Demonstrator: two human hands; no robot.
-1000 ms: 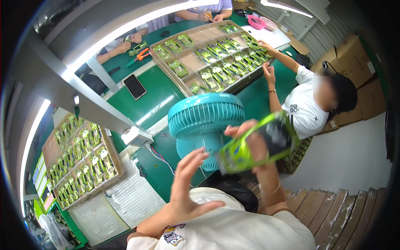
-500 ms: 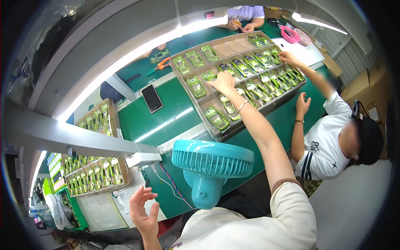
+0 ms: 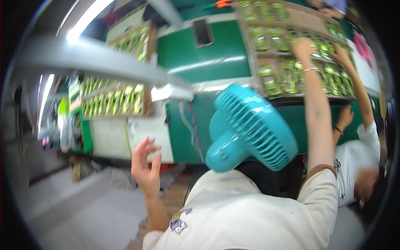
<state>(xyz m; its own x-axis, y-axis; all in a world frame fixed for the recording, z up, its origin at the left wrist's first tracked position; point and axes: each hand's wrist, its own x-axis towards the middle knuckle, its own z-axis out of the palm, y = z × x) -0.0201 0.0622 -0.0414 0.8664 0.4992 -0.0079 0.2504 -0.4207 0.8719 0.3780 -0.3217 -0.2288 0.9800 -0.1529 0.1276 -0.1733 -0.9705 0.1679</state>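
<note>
My right hand (image 3: pixel 303 49) reaches into a large compartmented tray (image 3: pixel 308 19) that holds bright green, car-shaped plastic shells (image 3: pixel 270 79). Its fingers are over the middle row and smeared by motion, so I cannot make out a grip. A bracelet circles that wrist. My left hand (image 3: pixel 146 166) is raised in front of the bench edge, fingers apart and slightly curled, with nothing in it. The nearest thing to it is a white sheet (image 3: pixel 152 143) on the bench.
A turquoise fan (image 3: pixel 254 129) stands between my arms. Further left are smaller trays of green shells (image 3: pixel 112 100) and a grey metal bar (image 3: pixel 112 58). A phone (image 3: pixel 203 33) lies on the green bench. At right, a co-worker's hand (image 3: pixel 341 55) reaches into the large tray.
The view has swung left and down, so the tray sits further right and the picture is blurred. My right hand is still over the tray; my left remains raised with fingers apart.
</note>
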